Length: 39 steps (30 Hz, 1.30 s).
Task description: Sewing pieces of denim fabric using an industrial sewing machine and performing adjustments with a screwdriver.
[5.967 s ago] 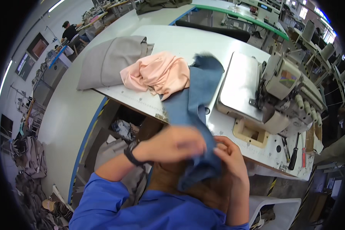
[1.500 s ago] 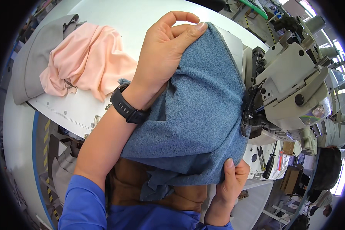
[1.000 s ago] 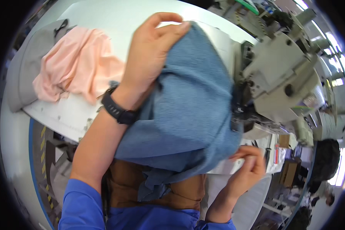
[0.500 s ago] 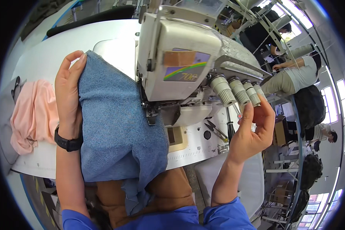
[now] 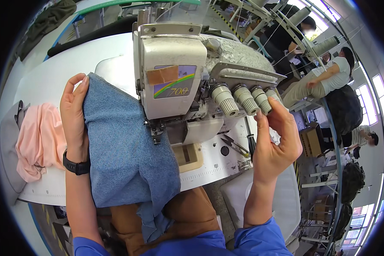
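Note:
My left hand point(image 5: 76, 113), wearing a black watch, pinches the upper left corner of a blue denim piece point(image 5: 130, 145) between thumb and fingers. The denim lies over the table's front edge and hangs towards my lap, its right edge beside the presser foot point(image 5: 156, 137) of a white overlock sewing machine point(image 5: 168, 100). On the machine's front is a row of several pale ribbed tension dials point(image 5: 225, 100). At its right end, my right hand point(image 5: 279, 147) is closed with thumb and forefinger around the third dial point(image 5: 260, 99); the fingers partly cover the dial beyond it.
Pink cloth point(image 5: 40, 141) lies at the left of the white table point(image 5: 115, 49). Thread snips point(image 5: 235, 146) and a black-handled screwdriver point(image 5: 251, 147) lie below the dials. Thread cones point(image 5: 326, 45) stand at the upper right, near a seated person point(image 5: 328, 72).
The view has shifted, so the machine appears farther left and lower. My right thumb and forefinger have stayed at the dials. My left hand keeps its hold on the denim.

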Motion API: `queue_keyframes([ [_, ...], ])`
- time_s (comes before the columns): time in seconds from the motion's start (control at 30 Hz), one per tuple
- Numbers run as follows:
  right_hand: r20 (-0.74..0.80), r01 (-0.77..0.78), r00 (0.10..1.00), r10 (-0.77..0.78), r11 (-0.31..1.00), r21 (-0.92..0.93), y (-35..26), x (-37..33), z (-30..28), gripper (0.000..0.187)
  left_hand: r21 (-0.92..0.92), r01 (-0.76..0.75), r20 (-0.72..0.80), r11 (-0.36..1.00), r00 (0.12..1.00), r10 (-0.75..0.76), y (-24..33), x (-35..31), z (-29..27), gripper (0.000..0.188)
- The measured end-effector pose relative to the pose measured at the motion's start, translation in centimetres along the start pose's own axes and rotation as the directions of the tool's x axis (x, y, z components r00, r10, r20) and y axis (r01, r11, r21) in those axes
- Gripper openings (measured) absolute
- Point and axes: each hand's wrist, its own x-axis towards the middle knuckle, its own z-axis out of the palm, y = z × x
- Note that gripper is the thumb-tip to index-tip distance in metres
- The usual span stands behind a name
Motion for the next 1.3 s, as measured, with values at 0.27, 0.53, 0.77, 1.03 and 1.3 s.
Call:
queue_keyframes([
  [0.27, 0.052, -0.086, 0.995, 0.088, 0.996, -0.039, -0.5, 0.6, -0.3, 0.031, 0.005, 0.008, -0.006, 1.000, 1.000, -0.008, 0.0, 0.3, -0.2, 0.023],
  [0.53, 0.159, 0.273, 0.960, -0.232, 0.908, -0.318, 0.4, 3.0, -0.1, 0.033, -0.013, 0.046, 0.030, 0.999, 0.999, -0.046, 0.3, -0.3, 0.0, 0.020],
  [0.77, 0.200, 0.259, 0.957, -0.209, 0.927, -0.270, 0.5, 3.3, -0.2, 0.034, 0.039, 0.077, -0.052, 0.996, 0.996, -0.075, 0.4, -0.6, 0.1, 0.020],
  [1.03, 0.328, 0.275, 0.925, -0.193, 0.935, -0.226, 0.8, 4.4, -0.6, 0.036, 0.034, 0.086, -0.061, 0.996, 0.995, -0.083, 0.8, -1.0, 0.4, 0.020],
  [1.3, 0.364, 0.305, 0.913, -0.183, 0.899, -0.314, 1.1, 3.8, -1.0, 0.034, 0.058, 0.089, -0.059, 0.994, 0.995, -0.086, 0.3, -1.3, 0.0, 0.018],
])
